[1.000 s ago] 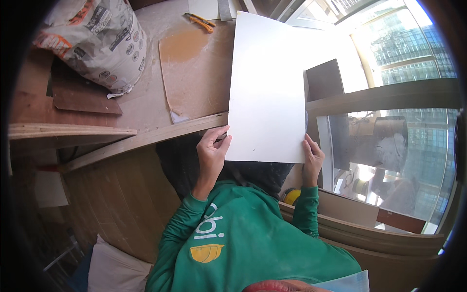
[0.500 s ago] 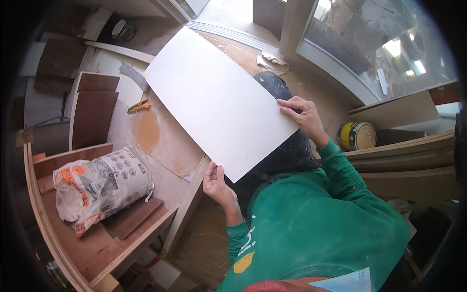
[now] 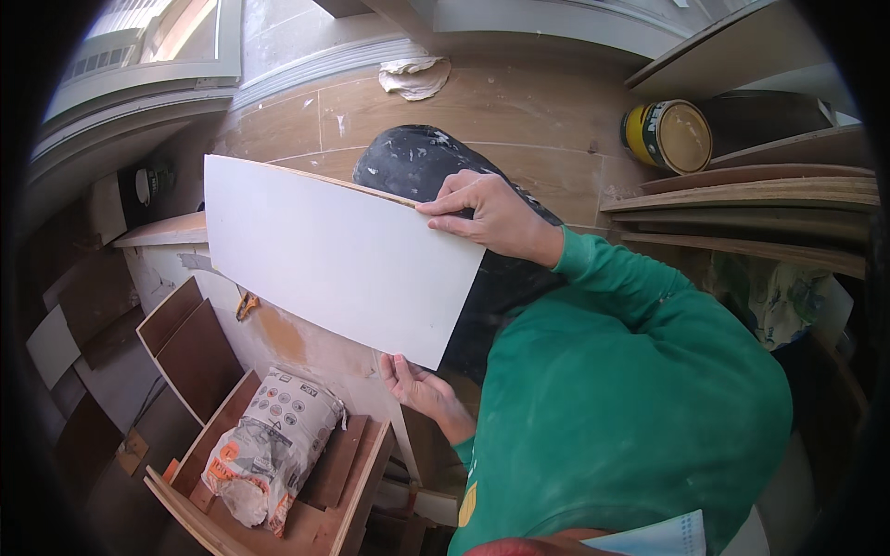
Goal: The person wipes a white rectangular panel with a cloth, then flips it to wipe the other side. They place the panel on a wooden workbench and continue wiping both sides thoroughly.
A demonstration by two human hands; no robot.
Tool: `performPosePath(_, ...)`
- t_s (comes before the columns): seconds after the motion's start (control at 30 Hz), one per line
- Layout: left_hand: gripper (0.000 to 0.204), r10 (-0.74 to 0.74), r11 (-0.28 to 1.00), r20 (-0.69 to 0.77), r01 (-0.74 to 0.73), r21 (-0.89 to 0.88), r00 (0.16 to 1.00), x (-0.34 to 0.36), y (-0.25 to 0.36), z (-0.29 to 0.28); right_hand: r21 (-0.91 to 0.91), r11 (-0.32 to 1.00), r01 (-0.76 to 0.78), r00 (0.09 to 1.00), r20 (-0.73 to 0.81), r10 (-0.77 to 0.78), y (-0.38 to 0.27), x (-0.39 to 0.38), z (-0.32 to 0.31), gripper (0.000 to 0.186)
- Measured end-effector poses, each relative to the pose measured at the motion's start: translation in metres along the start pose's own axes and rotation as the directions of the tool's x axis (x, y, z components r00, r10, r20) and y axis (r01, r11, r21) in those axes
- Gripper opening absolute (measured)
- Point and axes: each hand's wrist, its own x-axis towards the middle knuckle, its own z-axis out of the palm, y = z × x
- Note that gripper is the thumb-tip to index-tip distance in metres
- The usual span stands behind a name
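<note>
A white rectangular board (image 3: 334,255) spans the space in front of me, tilted, with a thin wooden edge showing along its far side. My right hand (image 3: 487,215) pinches that far edge near the right corner, thumb on the white face. At the near edge, close to the lower corner, my left hand (image 3: 419,387) grips the board, its fingers partly behind it. My dark, paint-spotted trouser leg (image 3: 408,162) shows beyond the board.
An orange utility knife (image 3: 246,306) lies on the workbench to the left. An open wooden box (image 3: 366,482) holds a partly used sack (image 3: 278,435). A yellow-and-black bucket (image 3: 672,136) stands at right by stacked boards (image 3: 760,199). A white cloth (image 3: 413,78) lies on the floor.
My view has swung left. The board has turned counter-clockwise and tilted, so its far edge now shows. Both hands keep hold of it.
</note>
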Motion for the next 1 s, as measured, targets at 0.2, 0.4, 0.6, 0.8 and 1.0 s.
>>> performPosePath(0.2,0.029,-0.034,0.998,-0.007,0.034,0.059,0.999,0.0,0.005,-0.004,0.023,1.0,0.016,1.0,-0.003,-0.016,0.003,0.002,-0.001,0.025)
performPosePath(0.4,0.028,-0.022,0.994,-0.028,0.025,0.109,0.999,-0.002,0.009,0.005,0.05,0.999,-0.012,1.0,0.008,0.011,0.004,0.004,-0.006,0.025)
performPosePath(0.6,0.032,-0.015,0.989,0.003,0.015,0.149,1.0,-0.003,0.009,0.003,0.095,0.992,-0.081,0.996,0.048,0.076,0.003,0.01,-0.009,0.024)
performPosePath(0.8,0.039,0.008,0.981,-0.019,-0.004,0.196,1.0,-0.001,0.01,-0.002,0.021,0.988,-0.152,0.978,0.148,0.147,0.0,0.013,-0.011,0.028)
performPosePath(1.0,0.04,0.028,0.993,0.01,-0.029,0.116,1.0,-0.003,0.004,-0.001,-0.05,0.973,-0.226,0.968,0.105,0.23,-0.015,0.017,-0.004,0.022)
